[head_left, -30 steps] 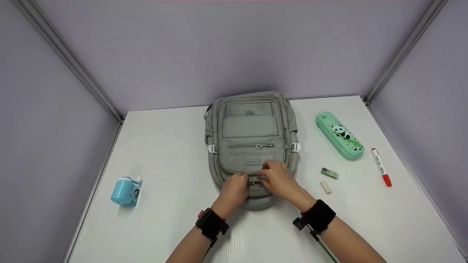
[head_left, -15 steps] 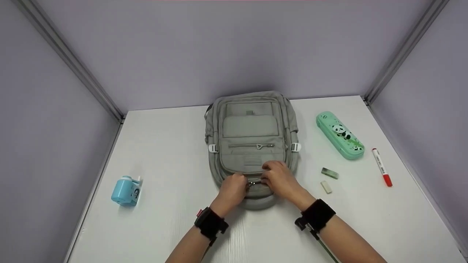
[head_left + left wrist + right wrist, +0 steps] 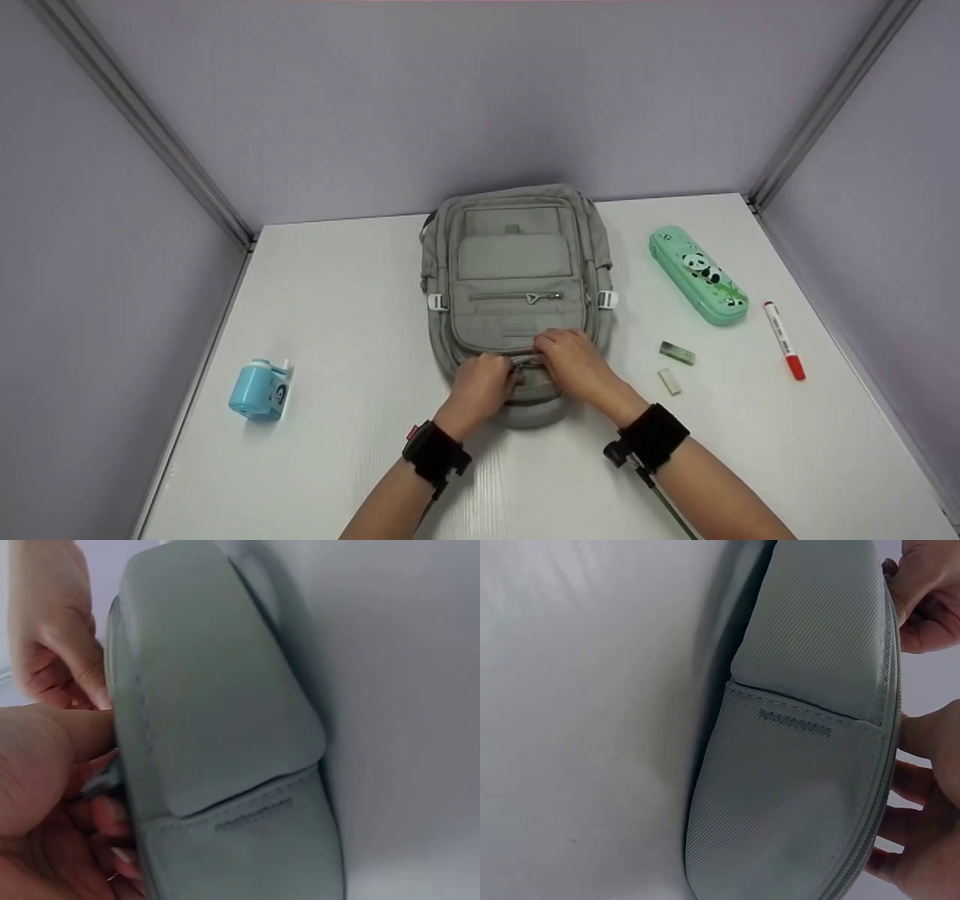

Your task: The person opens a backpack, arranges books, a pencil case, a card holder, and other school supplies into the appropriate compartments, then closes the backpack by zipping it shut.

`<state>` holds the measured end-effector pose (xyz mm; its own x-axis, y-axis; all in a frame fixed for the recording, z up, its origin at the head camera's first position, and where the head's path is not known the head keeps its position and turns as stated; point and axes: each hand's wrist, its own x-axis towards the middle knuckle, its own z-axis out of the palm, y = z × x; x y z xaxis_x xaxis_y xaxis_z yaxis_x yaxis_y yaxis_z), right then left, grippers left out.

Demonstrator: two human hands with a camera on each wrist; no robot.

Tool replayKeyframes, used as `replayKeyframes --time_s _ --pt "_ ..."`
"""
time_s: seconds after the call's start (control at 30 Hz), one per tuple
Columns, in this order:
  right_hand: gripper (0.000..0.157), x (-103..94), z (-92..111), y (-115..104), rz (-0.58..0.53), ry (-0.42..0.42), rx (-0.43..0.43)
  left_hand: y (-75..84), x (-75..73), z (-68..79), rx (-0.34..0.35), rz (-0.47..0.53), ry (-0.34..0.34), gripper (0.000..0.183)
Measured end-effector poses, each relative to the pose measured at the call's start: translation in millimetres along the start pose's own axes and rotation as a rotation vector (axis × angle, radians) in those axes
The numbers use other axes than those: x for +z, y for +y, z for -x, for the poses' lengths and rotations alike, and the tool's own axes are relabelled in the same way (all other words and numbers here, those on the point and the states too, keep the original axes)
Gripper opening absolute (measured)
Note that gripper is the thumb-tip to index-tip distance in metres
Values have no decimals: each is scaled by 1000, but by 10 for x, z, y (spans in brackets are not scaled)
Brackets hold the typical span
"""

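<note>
A grey-green backpack (image 3: 514, 259) lies front up on the white table, its bottom end toward me. My left hand (image 3: 478, 384) grips at the zipper near that end, thumb pressed on the edge and fingers curled around a small dark zipper pull (image 3: 106, 778). Beside it, my right hand (image 3: 576, 366) pinches the fabric along the same zipper, its fingers bent over the seam. In the right wrist view, the zipper track (image 3: 891, 701) curves along the bag's rim, and my right fingers (image 3: 911, 825) reach behind it. Part of the zipper is hidden under both hands.
Right of the bag lie a green panda pencil case (image 3: 699, 276), a red-capped marker (image 3: 784, 341), a green eraser-like block (image 3: 677, 353) and a pale one (image 3: 669, 381). A blue pencil sharpener (image 3: 256, 390) stands at left. Grey panels (image 3: 480, 97) border the table (image 3: 345, 315).
Both hands stay at the bag's lower zipper. My right fingers close in slightly on the seam after drawing a little right, and my left hand shifts slightly right. The surrounding objects stay put.
</note>
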<state>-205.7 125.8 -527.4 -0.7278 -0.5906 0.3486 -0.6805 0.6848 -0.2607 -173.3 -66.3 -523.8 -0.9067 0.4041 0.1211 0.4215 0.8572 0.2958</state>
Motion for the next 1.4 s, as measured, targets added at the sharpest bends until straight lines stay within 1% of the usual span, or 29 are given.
replayKeyframes --time_s 0.13,0.2,0.33,0.43,0.57,0.63,0.77,0.87,0.97,1.17,1.27,1.4 --pt "9 -4 5 0 -5 4 -13 9 32 1 20 -7 42 30" --pt "7 -4 7 -4 4 9 -24 8 36 7 34 -6 74 30" --pt "15 -10 -10 -23 17 -1 -62 9 13 24 72 -6 150 30" --pt "18 -14 -30 -39 -4 -18 -100 11 -18 35 90 -1 188 31" --pt "13 -5 -39 -35 -18 5 -129 -1 -54 48 82 12 235 30" --pt "11 -6 -37 -28 -19 27 -128 -17 -69 58 75 17 257 26" --pt "10 -10 -28 -12 -35 51 -110 -59 -92 88 62 47 276 17" --pt "9 -14 -26 -2 -45 45 -92 -104 -98 120 52 58 293 15" --pt "10 -14 -21 5 -61 28 -78 -160 -111 167 28 64 311 17" --pt "12 -25 -13 13 -98 11 -56 -291 -149 247 -33 55 297 19" --pt "9 -28 -17 9 -93 9 -51 -358 -180 267 -54 47 292 20" --pt "7 -41 -16 5 -102 -34 -26 -449 -215 285 -86 33 281 20"
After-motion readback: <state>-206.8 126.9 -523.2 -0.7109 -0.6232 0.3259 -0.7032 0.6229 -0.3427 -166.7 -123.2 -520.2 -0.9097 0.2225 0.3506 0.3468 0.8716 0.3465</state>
